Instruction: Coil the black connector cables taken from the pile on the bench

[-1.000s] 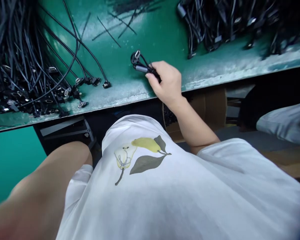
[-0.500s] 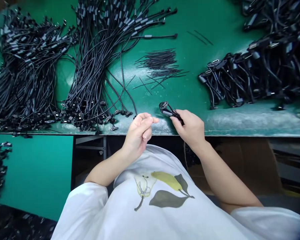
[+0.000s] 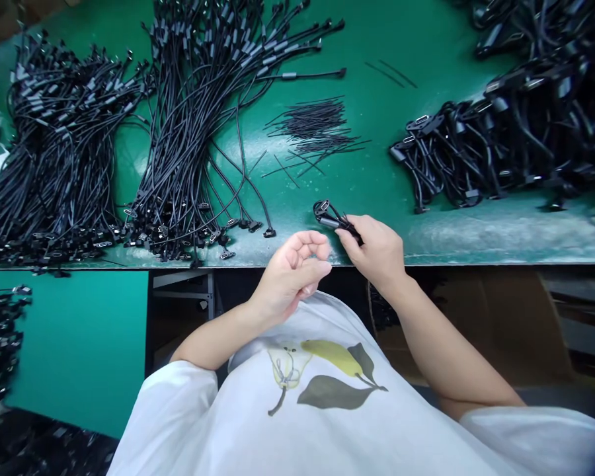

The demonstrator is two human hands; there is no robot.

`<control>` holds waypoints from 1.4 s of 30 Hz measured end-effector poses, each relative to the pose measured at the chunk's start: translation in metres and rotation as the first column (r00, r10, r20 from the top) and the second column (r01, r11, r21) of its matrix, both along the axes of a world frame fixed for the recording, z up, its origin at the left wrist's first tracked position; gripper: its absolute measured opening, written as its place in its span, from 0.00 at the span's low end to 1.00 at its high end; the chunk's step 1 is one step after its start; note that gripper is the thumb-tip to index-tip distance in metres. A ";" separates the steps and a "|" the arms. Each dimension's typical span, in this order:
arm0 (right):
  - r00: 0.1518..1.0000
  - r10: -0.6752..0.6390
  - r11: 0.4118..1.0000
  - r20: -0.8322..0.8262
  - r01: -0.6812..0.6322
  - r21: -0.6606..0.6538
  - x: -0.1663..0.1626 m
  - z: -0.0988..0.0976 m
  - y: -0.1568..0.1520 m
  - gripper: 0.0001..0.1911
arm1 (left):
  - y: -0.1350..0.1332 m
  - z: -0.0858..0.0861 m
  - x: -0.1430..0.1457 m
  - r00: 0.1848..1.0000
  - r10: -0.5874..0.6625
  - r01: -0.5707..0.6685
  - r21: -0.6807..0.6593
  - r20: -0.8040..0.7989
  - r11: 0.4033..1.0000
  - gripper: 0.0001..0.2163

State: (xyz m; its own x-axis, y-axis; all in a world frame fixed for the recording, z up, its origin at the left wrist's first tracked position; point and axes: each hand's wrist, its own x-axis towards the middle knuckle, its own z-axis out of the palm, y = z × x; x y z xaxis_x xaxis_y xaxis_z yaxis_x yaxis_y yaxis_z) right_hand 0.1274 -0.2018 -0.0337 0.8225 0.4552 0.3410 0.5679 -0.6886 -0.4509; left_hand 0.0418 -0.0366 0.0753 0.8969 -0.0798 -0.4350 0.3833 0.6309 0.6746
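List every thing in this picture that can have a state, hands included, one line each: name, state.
Right hand: closed around a cable
Held cable: looped, gripped
Left hand: fingers curled, no object visible
Middle cable pile: long, unfolded
Far-left cable pile: long, unfolded
Right-side cables: folded, massed together
Thin black strips: mostly heaped, several apart

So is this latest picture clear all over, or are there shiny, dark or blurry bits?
Head view, middle: the right hand and its looped cable look fairly sharp; head view, across the green tabletop: a pale sheen, with deep shadow beneath; head view, far right: the cable bundles darken and soften toward the picture's edge.
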 end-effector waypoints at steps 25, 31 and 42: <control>0.997 0.069 0.997 0.022 -0.070 0.037 -0.001 0.003 -0.004 0.13 | -0.003 -0.021 0.002 0.997 -0.073 0.070 0.142 0.017 0.987 0.18; 0.961 -0.192 0.974 0.198 0.211 -0.081 0.057 0.068 -0.078 0.19 | 0.005 -0.050 -0.003 0.991 -0.125 0.132 0.366 -0.043 0.921 0.16; 0.646 -0.683 0.652 0.339 0.749 -0.113 0.168 0.161 -0.217 0.15 | 0.004 -0.075 -0.013 0.978 -0.206 0.206 0.393 -0.042 0.896 0.13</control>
